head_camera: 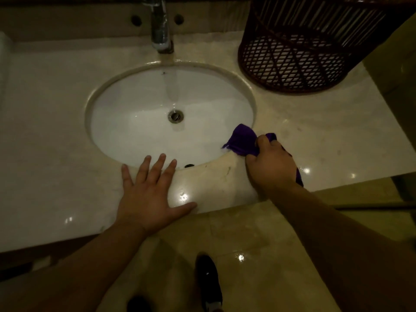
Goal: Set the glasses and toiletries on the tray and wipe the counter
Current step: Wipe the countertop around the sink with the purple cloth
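A pale marble counter (pixel 49 122) surrounds an oval white sink (pixel 139 122). My right hand (pixel 272 167) is shut on a purple cloth (pixel 242 140), pressing it on the counter at the sink's front right rim. Part of the cloth hangs over the basin edge. My left hand (pixel 146 192) lies flat and open on the counter's front edge, fingers spread toward the sink. No glasses, toiletries or tray are in view.
A chrome faucet (pixel 160 28) stands behind the sink. A dark woven basket (pixel 297 52) sits on the counter at the back right. The counter's front edge runs just below my hands, with tiled floor and a dark shoe (pixel 208 280) beneath.
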Demonstrator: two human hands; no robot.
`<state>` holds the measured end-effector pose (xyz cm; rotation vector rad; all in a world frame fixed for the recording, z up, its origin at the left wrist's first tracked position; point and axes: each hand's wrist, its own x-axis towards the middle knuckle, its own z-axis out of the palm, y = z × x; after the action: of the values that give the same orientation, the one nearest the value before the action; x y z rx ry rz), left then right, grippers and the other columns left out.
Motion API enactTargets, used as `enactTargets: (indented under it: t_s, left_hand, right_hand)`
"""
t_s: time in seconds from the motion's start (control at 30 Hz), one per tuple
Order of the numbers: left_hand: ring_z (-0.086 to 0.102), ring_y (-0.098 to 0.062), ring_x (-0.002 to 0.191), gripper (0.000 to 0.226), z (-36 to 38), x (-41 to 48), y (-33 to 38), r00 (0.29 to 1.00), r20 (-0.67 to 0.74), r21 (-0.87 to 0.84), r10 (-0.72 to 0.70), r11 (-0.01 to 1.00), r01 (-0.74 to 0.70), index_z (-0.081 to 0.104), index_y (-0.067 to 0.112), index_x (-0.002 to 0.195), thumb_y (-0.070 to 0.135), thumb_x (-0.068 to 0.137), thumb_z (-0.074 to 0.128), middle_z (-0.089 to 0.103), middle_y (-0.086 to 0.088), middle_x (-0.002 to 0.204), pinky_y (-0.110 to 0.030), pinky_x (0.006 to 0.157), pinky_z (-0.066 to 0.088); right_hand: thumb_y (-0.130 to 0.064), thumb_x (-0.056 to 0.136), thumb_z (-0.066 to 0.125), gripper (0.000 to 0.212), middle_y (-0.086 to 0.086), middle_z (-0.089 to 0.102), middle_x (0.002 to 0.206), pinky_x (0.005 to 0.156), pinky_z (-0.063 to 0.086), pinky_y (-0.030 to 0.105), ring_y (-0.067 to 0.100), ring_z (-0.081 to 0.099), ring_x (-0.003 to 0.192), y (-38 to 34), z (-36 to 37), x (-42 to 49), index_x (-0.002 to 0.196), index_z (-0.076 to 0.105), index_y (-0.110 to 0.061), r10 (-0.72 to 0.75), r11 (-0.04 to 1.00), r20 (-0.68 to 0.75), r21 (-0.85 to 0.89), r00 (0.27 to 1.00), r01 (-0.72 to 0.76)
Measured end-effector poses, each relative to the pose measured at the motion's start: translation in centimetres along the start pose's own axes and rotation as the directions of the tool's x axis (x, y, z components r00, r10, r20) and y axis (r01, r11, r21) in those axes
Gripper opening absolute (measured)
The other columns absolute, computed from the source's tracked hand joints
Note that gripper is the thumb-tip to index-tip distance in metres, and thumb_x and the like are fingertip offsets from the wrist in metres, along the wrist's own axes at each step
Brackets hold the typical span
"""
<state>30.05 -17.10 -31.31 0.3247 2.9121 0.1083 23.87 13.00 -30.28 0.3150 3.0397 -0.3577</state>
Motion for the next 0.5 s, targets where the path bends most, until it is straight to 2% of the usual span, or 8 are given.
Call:
enactTargets:
  t_s: [0.1, 0.23, 0.43, 0.5]
  left_hand:
    - [-0.001, -0.029, 0.154, 0.114, -0.1, -0.2, -0.4, 0.999, -0.012, -0.028, 0.045, 0.999, -0.045, 0.01, 0.033, 0.16, 0.101, 0.07, 0.024, 0.004, -0.001, 0.169, -0.073, 0.113, -0.004]
    - [-0.003, -0.028, 0.154, 0.112, -0.3, -1.3, -2.9, 0.993, -0.012, -0.01, 0.119, 0.993, -0.119, 0.01, 0.034, 0.16, 0.1, 0.072, 0.025, 0.003, -0.003, 0.169, -0.073, 0.113, 0.001]
    - [-0.001, -0.029, 0.154, 0.112, -1.0, -4.0, -10.2, 1.0, 0.004, 0.062, 0.025, 0.998, -0.025, 0.008, 0.033, 0.16, 0.1, 0.072, 0.021, 0.0, -0.003, 0.169, -0.069, 0.115, -0.003]
    - [0.0, -0.029, 0.154, 0.112, -1.2, -5.0, -12.4, 1.0, -0.008, 0.065, -0.015, 0.998, 0.015, 0.01, 0.033, 0.16, 0.1, 0.072, 0.022, 0.002, -0.003, 0.169, -0.068, 0.116, -0.003]
  right_hand:
    - [-0.037, 0.093, 0.05, 0.035, 0.009, 0.057, 0.101, 0.06, 0.041, 0.034, 0.023, 0.051, 0.072, -2.7, 0.5, -2.9, 0.123, 0.05, -0.021, -0.007, 1.0, 0.042, 0.015, 0.999, 0.006]
    - [-0.036, 0.094, 0.051, 0.037, 0.01, 0.058, 0.103, 0.061, 0.04, 0.034, 0.026, 0.052, 0.073, -6.5, 1.0, -6.0, 0.126, 0.049, -0.017, -0.024, 0.999, 0.081, 0.029, 0.996, 0.022]
    - [-0.041, 0.095, 0.051, 0.043, 0.009, 0.058, 0.109, 0.059, 0.05, 0.035, 0.025, 0.06, 0.077, -14.7, 2.9, -10.6, 0.129, 0.044, -0.017, -0.103, 0.995, 0.187, 0.026, 0.977, 0.1]
    - [-0.042, 0.095, 0.053, 0.046, 0.01, 0.057, 0.112, 0.057, 0.047, 0.033, 0.023, 0.057, 0.077, -17.5, 3.6, -11.7, 0.132, 0.041, -0.017, -0.129, 0.992, 0.205, 0.024, 0.97, 0.126]
